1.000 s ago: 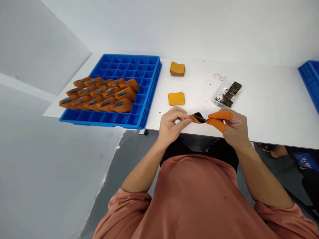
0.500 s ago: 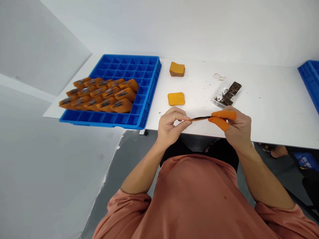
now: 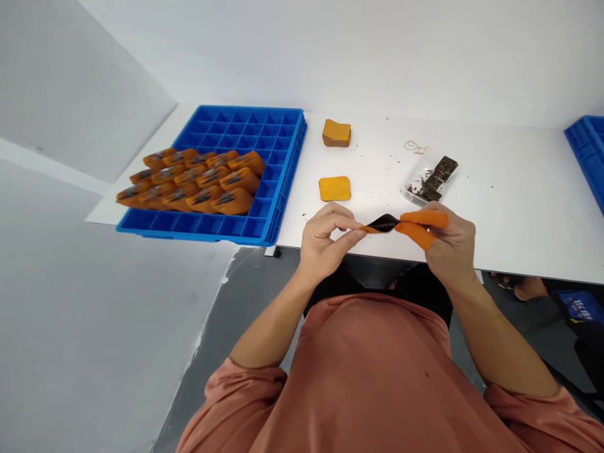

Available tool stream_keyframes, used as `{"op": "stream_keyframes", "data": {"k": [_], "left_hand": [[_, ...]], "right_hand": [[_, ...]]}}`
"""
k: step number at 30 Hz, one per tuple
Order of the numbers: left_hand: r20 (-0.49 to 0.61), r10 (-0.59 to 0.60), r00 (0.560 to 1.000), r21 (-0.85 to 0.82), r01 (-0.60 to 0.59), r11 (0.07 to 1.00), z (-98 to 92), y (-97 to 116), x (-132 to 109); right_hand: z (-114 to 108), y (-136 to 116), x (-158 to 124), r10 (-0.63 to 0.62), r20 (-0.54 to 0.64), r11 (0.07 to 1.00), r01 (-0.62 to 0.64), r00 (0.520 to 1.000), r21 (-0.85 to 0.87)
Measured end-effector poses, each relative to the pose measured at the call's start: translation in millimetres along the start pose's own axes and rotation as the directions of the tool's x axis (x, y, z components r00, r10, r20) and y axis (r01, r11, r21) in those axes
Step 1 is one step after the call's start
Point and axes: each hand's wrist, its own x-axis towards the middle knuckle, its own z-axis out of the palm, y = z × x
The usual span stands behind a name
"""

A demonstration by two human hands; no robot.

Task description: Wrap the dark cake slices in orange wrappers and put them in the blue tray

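Observation:
Between my hands is a small orange pouch (image 3: pixel 383 224) with a dark lining, its mouth gaping upward above the table's front edge. My left hand (image 3: pixel 328 242) pinches its left end between thumb and forefinger. Orange finger cots cover the thumb and forefinger of my right hand (image 3: pixel 446 239), which pinches the right end. Just beyond lies a flat orange piece (image 3: pixel 335 188), with a stack of similar orange pieces (image 3: pixel 336 133) behind it. A clear plastic box (image 3: pixel 411 182) holding dark brown, crumbly blocks (image 3: pixel 436 179) stands past my right hand.
On the left, a blue divided tray (image 3: pixel 283 182) carries several opened orange pouches (image 3: pixel 202 181) in rows. Thin tan loops (image 3: pixel 416 147) lie behind the clear box. Dark crumbs dot the white table (image 3: pixel 519 201). Another blue tray (image 3: pixel 589 151) stands at the far right.
The pouch between my hands has gone from nearly flat to gaping, showing more of its dark inside. Both hands keep their pinch in about the same place.

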Motion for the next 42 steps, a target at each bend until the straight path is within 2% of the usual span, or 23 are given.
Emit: {"op": "stream_keyframes", "data": {"k": [9,15,20,22,24,27,29,31,32,34,37,42], "left_hand": [[0.044,0.022,0.999,0.067,-0.025,0.997,-3.5,6,3],[0.222,0.131,0.966,0.284,-0.193,0.939,-10.1,16,7],[0.274,0.191,0.943,0.405,-0.293,0.866,-15.7,17,1],[0.274,0.162,0.948,0.444,-0.274,0.853,-31.0,19,0],[0.215,0.127,0.968,0.528,-0.224,0.819,-61.4,21,2],[0.011,0.086,0.996,0.704,-0.068,0.706,-131.1,16,9],[-0.135,0.069,0.989,0.791,0.066,0.608,-179.5,7,14],[-0.183,0.012,0.983,0.851,0.152,0.502,-216.0,-5,19],[-0.186,-0.029,0.982,0.876,0.179,0.448,-227.6,-10,20],[-0.176,-0.109,0.978,0.916,0.203,0.347,-237.7,-20,21],[-0.196,-0.172,0.966,0.94,0.235,0.248,-233.4,-28,20],[-0.303,-0.143,0.942,0.914,0.33,0.235,-228.0,-35,13]], "right_hand": [[-1,-1,0,-0.038,0.012,0.996,0.039,0.999,-0.074],[-1,2,-10,-0.152,0.11,0.965,0.172,0.982,-0.2],[4,11,-16,-0.243,0.168,0.933,0.277,0.955,-0.228],[5,14,-17,-0.262,0.195,0.923,0.305,0.945,-0.234],[3,16,-19,-0.26,0.208,0.919,0.308,0.943,-0.247],[-1,18,-20,-0.236,0.201,0.923,0.284,0.951,-0.258],[-4,19,-21,-0.211,0.19,0.93,0.257,0.959,-0.264],[-5,20,-22,-0.19,0.184,0.936,0.235,0.964,-0.263],[-6,20,-22,-0.183,0.189,0.937,0.229,0.965,-0.262],[-6,20,-24,-0.177,0.202,0.935,0.229,0.963,-0.272],[-8,20,-26,-0.153,0.214,0.927,0.215,0.965,-0.308],[-14,22,-28,-0.115,0.188,0.927,0.173,0.975,-0.331]]}}
